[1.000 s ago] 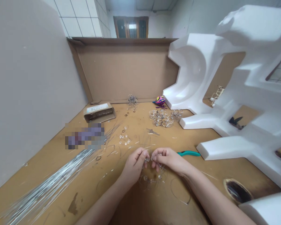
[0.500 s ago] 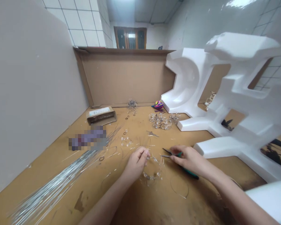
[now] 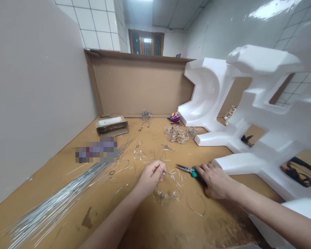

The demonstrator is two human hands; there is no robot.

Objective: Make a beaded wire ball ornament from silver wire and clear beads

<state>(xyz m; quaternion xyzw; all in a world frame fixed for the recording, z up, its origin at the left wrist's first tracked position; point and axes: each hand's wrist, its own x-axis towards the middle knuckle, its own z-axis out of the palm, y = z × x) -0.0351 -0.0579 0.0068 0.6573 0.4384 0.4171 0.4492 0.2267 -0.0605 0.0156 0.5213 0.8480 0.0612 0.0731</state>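
Note:
My left hand [image 3: 152, 175], its thumb and fingers pinched, grips the upper left of a wire ring with clear beads [image 3: 167, 196]. The ring hangs toward me, and loose wire ends curl out at its right. To the right, my right hand [image 3: 216, 180] is wrapped over the dark handles of a pair of green-and-black needle-nose pliers [image 3: 194, 173]. The jaws point left toward the ring, apart from it and nearly together. A curved piece of wire [image 3: 195, 207] lies on the table below the pliers.
A bundle of straight wires [image 3: 64, 202] lies at left, near a small cardboard box [image 3: 112, 127]. Finished-looking beaded wire rings [image 3: 176, 134] are heaped at back centre. White foam packing [image 3: 233, 167] borders the right side; cardboard [image 3: 142, 86] stands at the back.
My right hand has slid back from the pliers' pivot onto their handles, and the spread jaws have come nearly together. My left hand stays on the beaded ring.

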